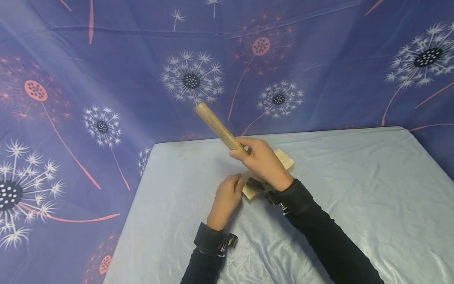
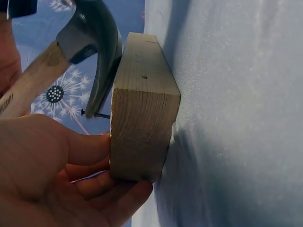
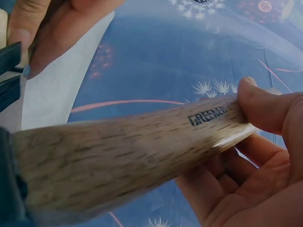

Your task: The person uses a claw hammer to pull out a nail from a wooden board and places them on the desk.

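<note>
My right hand [image 1: 264, 161] holds a claw hammer by its wooden handle [image 1: 219, 126], which slants up and away to the left. The dark hammer head [image 2: 97, 40] lies with its claw against a wooden block [image 2: 142, 137]. From the block's face a nail [image 2: 101, 115] sticks out, right at the claw's tip. In the right wrist view the claw's two prongs stand on either side of the nail [image 3: 20, 70]. My left hand [image 1: 226, 199] grips the near end of the block, thumb on its upper face and fingertips [image 2: 142, 191] at its side.
A pale blue satin cloth [image 1: 354, 197] covers the table, with wrinkles near the front. Behind and to the left hangs a purple-blue curtain [image 1: 124, 71] printed with dandelions. Black straps with small cameras [image 1: 232, 240] sit on both wrists.
</note>
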`<state>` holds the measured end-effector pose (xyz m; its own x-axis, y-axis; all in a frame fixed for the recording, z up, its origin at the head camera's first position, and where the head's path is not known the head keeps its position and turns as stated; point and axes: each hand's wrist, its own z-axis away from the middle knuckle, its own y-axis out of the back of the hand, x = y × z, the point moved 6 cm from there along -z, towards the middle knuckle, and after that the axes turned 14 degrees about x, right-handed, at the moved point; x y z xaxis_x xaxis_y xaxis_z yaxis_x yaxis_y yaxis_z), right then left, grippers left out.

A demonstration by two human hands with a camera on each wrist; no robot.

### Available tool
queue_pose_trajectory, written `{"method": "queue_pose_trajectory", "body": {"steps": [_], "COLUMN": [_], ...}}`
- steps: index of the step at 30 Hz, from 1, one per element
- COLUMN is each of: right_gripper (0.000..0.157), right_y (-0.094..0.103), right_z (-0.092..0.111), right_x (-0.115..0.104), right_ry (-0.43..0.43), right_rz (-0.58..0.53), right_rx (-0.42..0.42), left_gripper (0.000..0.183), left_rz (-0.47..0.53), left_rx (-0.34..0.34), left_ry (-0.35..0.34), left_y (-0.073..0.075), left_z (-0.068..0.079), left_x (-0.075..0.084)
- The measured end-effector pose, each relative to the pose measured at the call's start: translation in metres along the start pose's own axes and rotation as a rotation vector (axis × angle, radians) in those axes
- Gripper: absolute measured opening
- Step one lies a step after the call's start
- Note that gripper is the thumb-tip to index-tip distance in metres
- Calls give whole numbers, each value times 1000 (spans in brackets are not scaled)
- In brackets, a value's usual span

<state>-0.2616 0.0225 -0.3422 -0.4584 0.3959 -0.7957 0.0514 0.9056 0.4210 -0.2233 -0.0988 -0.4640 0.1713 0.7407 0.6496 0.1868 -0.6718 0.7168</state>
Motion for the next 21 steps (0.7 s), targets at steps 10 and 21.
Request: {"method": "queue_pose_trajectory", "body": {"steps": [10,21], "right_gripper": [40,28], "right_y": [6,52], "right_z": [11,46], "right_x": [-3,-18], "right_ry": [37,47], "right_rz": [-78,-342], "right_rx": [75,318], "left_gripper": [28,36], "left_rz": [-12,17], "left_rx": [40,20], "left_ry": [-52,23], "left_y": [1,1], "left_z": [-3,0], "left_x": [-1,-5]}}
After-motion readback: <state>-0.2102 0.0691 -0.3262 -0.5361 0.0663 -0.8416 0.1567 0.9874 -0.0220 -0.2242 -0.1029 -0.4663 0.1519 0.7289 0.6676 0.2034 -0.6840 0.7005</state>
